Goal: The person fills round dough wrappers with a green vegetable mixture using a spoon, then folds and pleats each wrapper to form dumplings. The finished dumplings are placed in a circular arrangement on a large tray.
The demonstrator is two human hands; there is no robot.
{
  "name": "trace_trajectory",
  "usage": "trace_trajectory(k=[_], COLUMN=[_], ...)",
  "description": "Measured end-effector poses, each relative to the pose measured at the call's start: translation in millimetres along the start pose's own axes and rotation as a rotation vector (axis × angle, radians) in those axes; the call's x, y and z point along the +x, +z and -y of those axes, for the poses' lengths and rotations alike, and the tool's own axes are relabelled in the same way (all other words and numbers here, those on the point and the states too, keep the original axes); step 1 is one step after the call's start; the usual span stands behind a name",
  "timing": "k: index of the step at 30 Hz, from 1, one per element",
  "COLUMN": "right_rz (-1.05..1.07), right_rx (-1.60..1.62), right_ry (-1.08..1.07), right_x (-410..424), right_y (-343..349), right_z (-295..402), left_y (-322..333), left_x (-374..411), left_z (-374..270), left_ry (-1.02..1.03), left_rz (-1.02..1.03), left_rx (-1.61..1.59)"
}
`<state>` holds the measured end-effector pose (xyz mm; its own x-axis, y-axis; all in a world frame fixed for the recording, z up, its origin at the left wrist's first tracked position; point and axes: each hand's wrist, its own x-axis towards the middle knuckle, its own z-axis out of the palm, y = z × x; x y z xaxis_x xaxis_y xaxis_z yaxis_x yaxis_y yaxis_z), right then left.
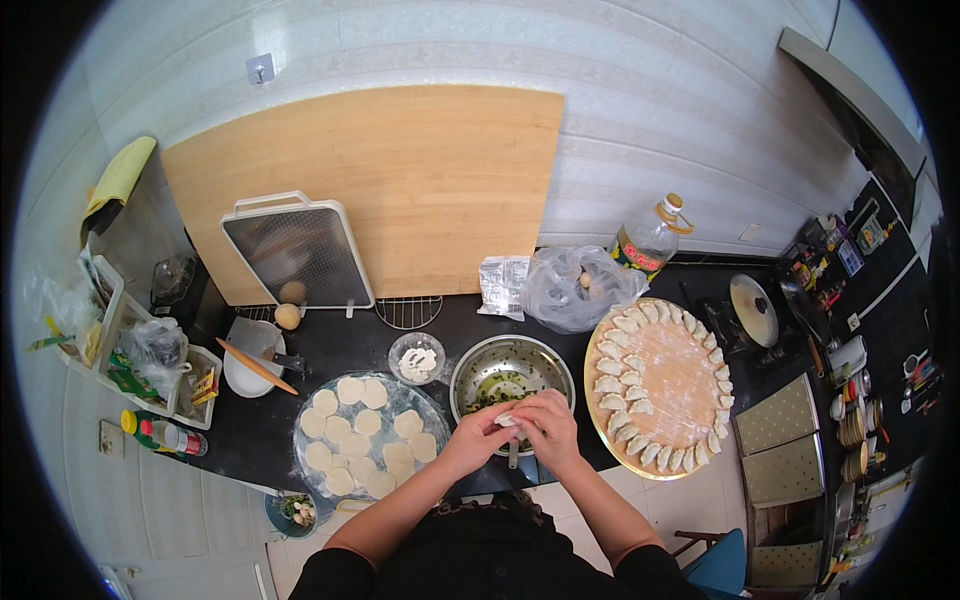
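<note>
Over the near rim of a steel mixing bowl (459,390), my left hand (480,439) and my right hand (550,427) pinch a dumpling (507,421) between their fingertips. Chopped green filling (499,386) lies in the bowl, partly hidden by my hands. Below my fingers a utensil handle (514,454) sticks out over the bowl's near side. To the left, several round dumpling wrappers (354,445) are spread on a floured round board (427,469). On the right, folded dumplings (613,402) line the edge of a round wooden tray (679,375), with a few more inside its left part.
A glass bowl of flour (417,360) stands behind the wrappers. A rolling pin (256,366) and a cleaver (289,361) rest on a white dish (247,381). Behind the steel bowl sit a plastic bag with eggs (577,292) and an oil bottle (646,240). A lidded pan (752,311) occupies the stove.
</note>
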<state>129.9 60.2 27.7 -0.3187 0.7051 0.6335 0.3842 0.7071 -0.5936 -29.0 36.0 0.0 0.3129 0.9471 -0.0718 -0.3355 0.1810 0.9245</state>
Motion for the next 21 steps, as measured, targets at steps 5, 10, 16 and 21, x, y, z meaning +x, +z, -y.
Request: trace_trajectory(k=[5, 10, 16, 21], right_rz=[0.031, 0.064, 0.047, 0.099], right_rx=[-0.058, -0.082, -0.097, -0.165], right_ry=[-0.022, -0.112, -0.057, -0.146], right_x=[8, 1, -1, 0], right_y=[-4, -6, -3, -6], right_z=[12, 4, 10, 16], left_y=[-3, 4, 4, 7], left_x=[-3, -6, -10, -15], left_z=[3, -1, 1, -5], left_ry=[0.068, 0.033, 0.02, 0.054], left_rz=[-0.016, -0.046, -0.059, -0.06], left_rx=[0.1, 0.218, 0.251, 0.318])
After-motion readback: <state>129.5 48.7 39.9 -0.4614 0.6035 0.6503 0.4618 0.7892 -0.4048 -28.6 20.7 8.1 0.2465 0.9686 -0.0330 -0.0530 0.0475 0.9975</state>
